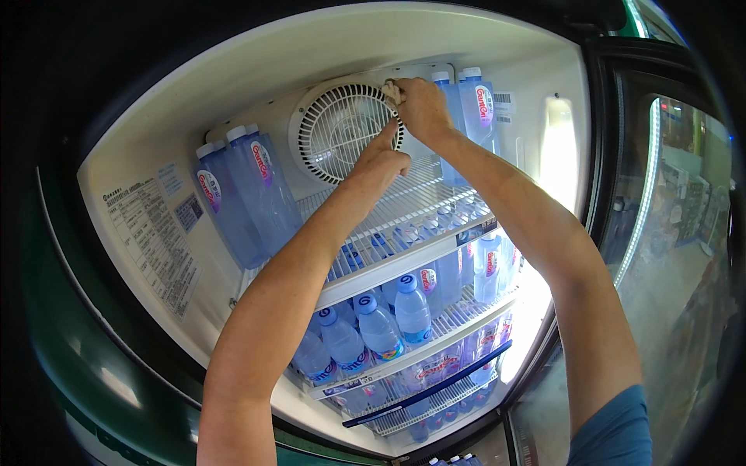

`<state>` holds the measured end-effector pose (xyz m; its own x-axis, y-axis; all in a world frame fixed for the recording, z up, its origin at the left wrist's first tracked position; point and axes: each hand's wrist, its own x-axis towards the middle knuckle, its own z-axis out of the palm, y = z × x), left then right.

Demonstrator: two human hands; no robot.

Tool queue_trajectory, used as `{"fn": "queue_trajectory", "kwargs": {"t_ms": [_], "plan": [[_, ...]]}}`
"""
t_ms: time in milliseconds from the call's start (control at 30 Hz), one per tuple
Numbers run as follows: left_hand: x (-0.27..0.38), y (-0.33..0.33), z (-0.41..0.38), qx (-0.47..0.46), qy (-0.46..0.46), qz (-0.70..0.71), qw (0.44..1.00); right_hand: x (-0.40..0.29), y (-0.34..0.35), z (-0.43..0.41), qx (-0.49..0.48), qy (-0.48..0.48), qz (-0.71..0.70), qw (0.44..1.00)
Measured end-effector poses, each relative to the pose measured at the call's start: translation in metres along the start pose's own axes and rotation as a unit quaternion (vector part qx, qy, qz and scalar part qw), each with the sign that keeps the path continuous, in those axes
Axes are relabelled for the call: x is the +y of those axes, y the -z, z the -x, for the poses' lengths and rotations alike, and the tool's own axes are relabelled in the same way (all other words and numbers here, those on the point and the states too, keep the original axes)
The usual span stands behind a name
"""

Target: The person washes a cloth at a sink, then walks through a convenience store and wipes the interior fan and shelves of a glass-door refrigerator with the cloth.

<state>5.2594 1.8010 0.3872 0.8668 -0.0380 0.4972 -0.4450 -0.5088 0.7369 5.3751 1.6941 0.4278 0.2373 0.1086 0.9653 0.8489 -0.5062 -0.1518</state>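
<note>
A round white plastic fan grille [347, 137] is set in the back wall of a drinks fridge, with dark grime around its rim slots. My right hand [424, 110] grips a crumpled, soiled cloth [393, 92] at the grille's upper right edge. Just below it, my left hand [382, 160] points its index finger at the right rim of the grille; the other fingers are curled, and nothing shows in them. Tall water bottles [265, 186] stand on the left of the top shelf, and more bottles [479, 110] stand behind my right forearm.
Below the grille runs a white wire shelf [428, 180]. Lower shelves hold rows of water bottles [376, 326]. A lit lamp strip [558, 145] lines the right wall, beside the open glass door [670, 233]. A printed sheet [152, 244] is on the left wall.
</note>
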Motion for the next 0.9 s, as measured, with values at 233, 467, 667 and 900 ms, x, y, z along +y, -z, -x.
{"fn": "queue_trajectory", "kwargs": {"t_ms": [233, 467, 667, 900], "plan": [[-0.003, -0.001, -0.004, -0.054, 0.072, 0.096, 0.991, 0.001, -0.017, 0.029, 0.008, -0.079, -0.005, 0.997], [0.001, 0.006, -0.012, -0.082, 0.07, 0.132, 0.985, 0.009, -0.016, 0.01, 0.024, -0.091, 0.014, 0.995], [-0.007, -0.001, -0.008, -0.101, 0.104, 0.248, 0.958, 0.014, -0.018, 0.029, -0.001, -0.157, -0.037, 0.987], [0.001, -0.004, -0.007, -0.122, 0.052, 0.244, 0.961, -0.001, -0.007, 0.015, 0.001, -0.114, -0.002, 0.993]]}}
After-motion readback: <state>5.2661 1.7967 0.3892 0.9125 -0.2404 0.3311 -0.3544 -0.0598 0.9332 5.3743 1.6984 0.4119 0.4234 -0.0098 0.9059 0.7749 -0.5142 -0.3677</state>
